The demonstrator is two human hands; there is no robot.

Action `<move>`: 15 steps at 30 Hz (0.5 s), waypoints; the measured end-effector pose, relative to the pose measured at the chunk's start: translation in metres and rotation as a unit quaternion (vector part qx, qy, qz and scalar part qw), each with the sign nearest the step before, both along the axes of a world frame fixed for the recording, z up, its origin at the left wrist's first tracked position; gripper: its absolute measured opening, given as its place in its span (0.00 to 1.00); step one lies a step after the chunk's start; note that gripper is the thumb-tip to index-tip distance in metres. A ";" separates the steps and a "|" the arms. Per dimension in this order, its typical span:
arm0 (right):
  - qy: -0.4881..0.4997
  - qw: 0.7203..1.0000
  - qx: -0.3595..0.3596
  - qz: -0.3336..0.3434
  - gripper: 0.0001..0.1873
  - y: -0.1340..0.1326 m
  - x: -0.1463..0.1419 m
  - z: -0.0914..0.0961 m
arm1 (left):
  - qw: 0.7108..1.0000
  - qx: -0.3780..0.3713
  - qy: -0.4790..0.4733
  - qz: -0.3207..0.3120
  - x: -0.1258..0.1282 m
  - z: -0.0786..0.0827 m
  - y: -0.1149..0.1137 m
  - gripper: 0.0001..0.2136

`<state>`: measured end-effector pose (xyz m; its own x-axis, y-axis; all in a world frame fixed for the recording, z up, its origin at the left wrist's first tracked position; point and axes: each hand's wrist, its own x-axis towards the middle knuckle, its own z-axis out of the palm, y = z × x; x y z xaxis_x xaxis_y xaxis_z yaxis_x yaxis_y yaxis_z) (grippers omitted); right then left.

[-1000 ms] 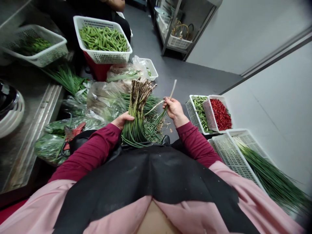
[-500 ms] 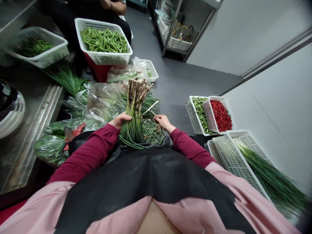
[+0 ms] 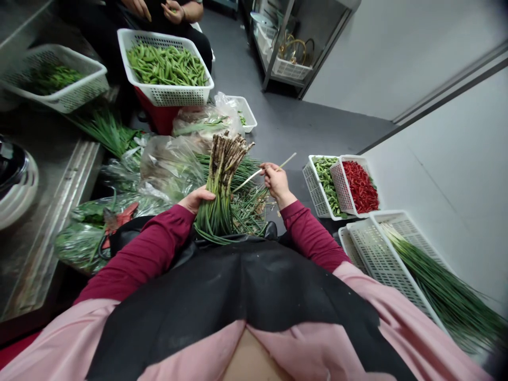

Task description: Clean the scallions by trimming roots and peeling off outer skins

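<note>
My left hand (image 3: 194,199) is closed around a thick bundle of chives (image 3: 220,182), held upright with the pale root ends on top. Just to the right, my right hand (image 3: 275,181) pinches a single pale stalk (image 3: 265,169) that angles up and to the right, away from the bundle. Below both hands lies a loose pile of trimmed stalks and scraps (image 3: 248,203). A black apron and pink trousers fill the lower part of the view.
A white basket of green pods (image 3: 165,66) sits on a red stool, with another person's hands behind it. Another white basket of greens (image 3: 51,78) is at the far left. Baskets of red chillies (image 3: 359,185), green chillies (image 3: 324,180) and long chives (image 3: 432,280) stand on the right. Plastic bags (image 3: 169,164) lie on the left.
My right hand dropped to the scrap pile, then rose again to the right with a pale stalk pinched in it. My left hand kept holding the bundle.
</note>
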<state>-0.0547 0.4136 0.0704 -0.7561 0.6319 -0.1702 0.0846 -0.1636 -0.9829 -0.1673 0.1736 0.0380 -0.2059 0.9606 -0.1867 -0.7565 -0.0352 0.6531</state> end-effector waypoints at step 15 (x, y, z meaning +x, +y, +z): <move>-0.184 0.967 0.015 0.176 0.33 -0.021 0.021 -0.026 | 1.000 -0.013 0.004 0.020 -0.002 -0.002 0.002 0.28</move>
